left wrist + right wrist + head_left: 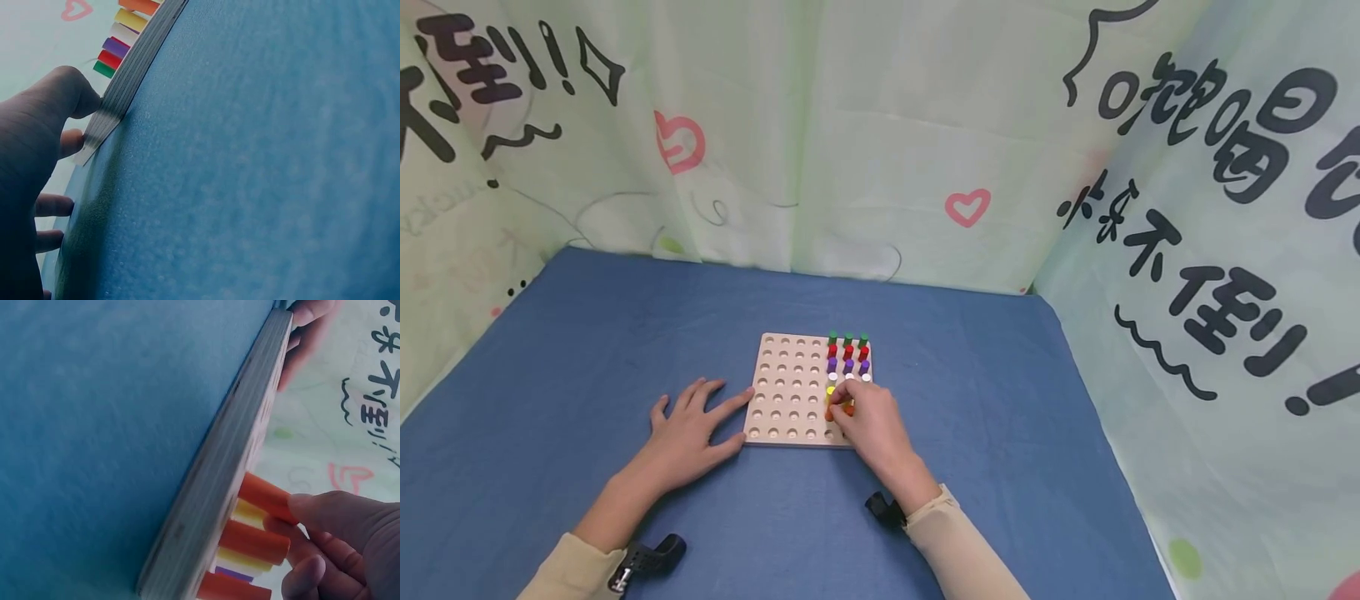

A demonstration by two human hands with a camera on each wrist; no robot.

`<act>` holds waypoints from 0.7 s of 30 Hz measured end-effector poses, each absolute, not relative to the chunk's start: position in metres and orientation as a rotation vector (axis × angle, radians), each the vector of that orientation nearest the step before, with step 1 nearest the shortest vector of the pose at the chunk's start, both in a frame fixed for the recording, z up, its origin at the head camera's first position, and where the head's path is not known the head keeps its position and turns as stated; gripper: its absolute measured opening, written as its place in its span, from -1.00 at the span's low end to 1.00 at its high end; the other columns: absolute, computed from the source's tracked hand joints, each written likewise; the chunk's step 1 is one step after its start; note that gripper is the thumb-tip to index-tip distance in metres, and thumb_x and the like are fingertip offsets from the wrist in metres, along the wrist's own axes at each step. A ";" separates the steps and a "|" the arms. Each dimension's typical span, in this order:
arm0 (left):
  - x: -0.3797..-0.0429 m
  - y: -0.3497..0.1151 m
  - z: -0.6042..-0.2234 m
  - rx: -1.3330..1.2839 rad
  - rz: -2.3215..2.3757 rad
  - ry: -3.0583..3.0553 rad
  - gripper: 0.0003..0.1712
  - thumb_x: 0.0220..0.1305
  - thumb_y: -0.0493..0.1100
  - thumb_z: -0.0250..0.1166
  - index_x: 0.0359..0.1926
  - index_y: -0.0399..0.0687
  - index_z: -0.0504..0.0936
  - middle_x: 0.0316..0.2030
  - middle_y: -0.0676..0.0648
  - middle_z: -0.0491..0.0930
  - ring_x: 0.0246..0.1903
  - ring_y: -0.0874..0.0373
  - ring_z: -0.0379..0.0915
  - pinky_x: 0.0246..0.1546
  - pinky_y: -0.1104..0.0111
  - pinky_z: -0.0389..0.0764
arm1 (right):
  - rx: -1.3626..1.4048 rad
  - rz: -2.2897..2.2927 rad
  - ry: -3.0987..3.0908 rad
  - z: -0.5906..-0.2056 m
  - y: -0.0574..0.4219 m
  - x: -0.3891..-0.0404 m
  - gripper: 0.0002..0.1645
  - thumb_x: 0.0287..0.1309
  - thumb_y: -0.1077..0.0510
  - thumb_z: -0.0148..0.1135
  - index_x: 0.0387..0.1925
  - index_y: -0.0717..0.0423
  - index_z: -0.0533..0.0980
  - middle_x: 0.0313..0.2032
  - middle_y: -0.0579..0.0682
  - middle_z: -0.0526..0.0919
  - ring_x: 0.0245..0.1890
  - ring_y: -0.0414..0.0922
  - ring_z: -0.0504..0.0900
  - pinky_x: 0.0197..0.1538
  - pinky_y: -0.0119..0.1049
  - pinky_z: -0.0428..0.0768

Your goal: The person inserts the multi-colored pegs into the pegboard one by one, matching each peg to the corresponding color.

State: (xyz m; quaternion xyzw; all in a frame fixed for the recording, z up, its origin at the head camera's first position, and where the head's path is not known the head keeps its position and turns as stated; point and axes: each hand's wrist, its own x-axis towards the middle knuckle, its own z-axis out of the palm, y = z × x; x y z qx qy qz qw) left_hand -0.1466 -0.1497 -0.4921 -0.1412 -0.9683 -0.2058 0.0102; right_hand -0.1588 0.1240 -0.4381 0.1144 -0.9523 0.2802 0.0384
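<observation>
A pale wooden pegboard (787, 391) with rows of round holes lies flat on the table. Its right-hand columns hold upright pegs, in rows of green (847, 340), red (848, 353), purple (848, 367), white, yellow and orange. My right hand (876, 427) is over the near right part of the board and pinches an orange peg (265, 495) between thumb and forefinger; the peg's lower end is at the board's surface. Two more orange pegs (255, 542) stand beside it. With fingers spread, my left hand (685, 433) touches the board's left edge with thumb and forefinger.
A blue cloth (1000, 433) covers the table. Pale curtains (865, 133) with black writing and pink hearts hang behind it and at both sides. Each wrist wears a black camera strap (647, 560).
</observation>
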 end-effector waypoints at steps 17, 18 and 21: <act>-0.156 -0.159 -0.482 -0.557 -0.495 -3.053 -0.26 0.37 0.24 0.29 0.51 0.22 0.42 0.42 -0.32 0.34 0.44 -0.41 0.16 0.21 -0.56 0.11 | 0.407 0.543 -2.874 -0.432 0.171 -0.164 -0.89 0.31 0.03 0.40 -0.26 -0.05 0.73 -0.11 -0.04 0.71 -0.02 -0.02 0.62 0.11 -0.03 0.60; -0.158 -0.161 -0.479 -0.585 -0.461 -3.057 -0.26 0.37 0.26 0.28 0.49 0.21 0.44 0.41 -0.30 0.36 0.42 -0.38 0.21 0.21 -0.54 0.15 | 0.410 0.514 -2.867 -0.430 0.177 -0.165 -0.89 0.31 0.04 0.40 -0.25 -0.04 0.74 -0.10 -0.03 0.71 0.00 -0.01 0.63 0.14 0.00 0.59; -0.168 -0.173 -0.470 -0.679 -0.356 -3.041 -0.28 0.35 0.30 0.29 0.43 0.16 0.53 0.33 -0.26 0.47 0.36 -0.32 0.33 0.20 -0.47 0.25 | 0.416 0.421 -2.862 -0.427 0.197 -0.168 -0.82 0.34 0.01 0.38 -0.18 -0.01 0.76 -0.04 -0.01 0.72 0.05 0.03 0.64 0.19 0.07 0.56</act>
